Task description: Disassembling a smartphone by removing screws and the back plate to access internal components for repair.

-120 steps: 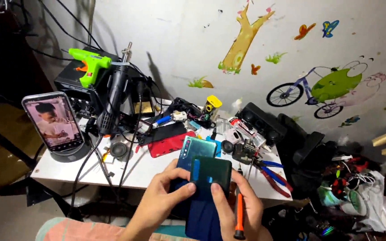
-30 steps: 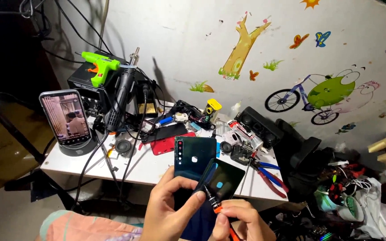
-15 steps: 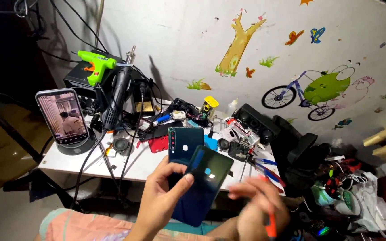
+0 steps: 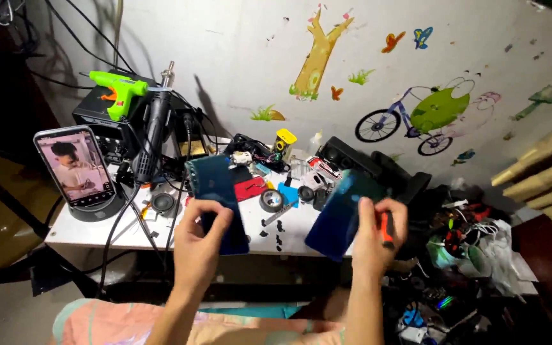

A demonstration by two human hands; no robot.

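Two hands are holding the two halves of a dismantled phone apart above a cluttered white table (image 4: 97, 233).

The left hand (image 4: 200, 239) is gripping the teal phone body (image 4: 217, 201) by its lower half, tilted, just over the table's front edge. The right hand (image 4: 372, 237) is clasping the blue back cover (image 4: 343, 214), slanted toward the middle, and is pinching an orange-handled tool (image 4: 386, 227) against it with the same fingers. The two parts are standing well apart, with small black parts and a roll of tape (image 4: 271, 200) lying on the table between them. At the far left a second phone (image 4: 75, 167) is showing a video in its round stand, near a black station carrying a green glue gun (image 4: 117, 89) and a hot-air wand (image 4: 151, 137). Behind it all, a wall with tree and bicycle stickers is rising.
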